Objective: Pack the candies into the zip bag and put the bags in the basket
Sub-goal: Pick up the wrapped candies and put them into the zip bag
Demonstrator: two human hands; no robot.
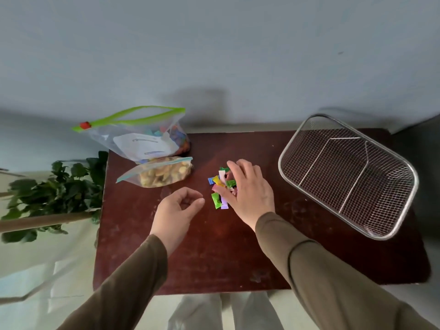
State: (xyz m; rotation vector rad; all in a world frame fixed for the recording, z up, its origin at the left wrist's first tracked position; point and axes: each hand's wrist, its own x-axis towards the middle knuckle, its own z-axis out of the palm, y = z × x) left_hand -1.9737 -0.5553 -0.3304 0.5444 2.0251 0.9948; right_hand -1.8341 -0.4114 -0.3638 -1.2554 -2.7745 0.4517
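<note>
Right hand [247,191] spread over candies [220,185], left hand [177,210] loosely curled, empty, basket [404,210] nearby

Wrapped candies [220,186] heaped mid-table; green-zippered zip bag [133,133] stands open far left; wire basket [347,172] sits tilted at right

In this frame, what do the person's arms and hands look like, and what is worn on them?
Both arms wear long, plain olive-brown sleeves that end at the wrists. The left hand and right hand are bare: no gloves, rings, watch or bracelets are visible. The sleeves show no logos or markings, only soft folds in the fabric.
</note>
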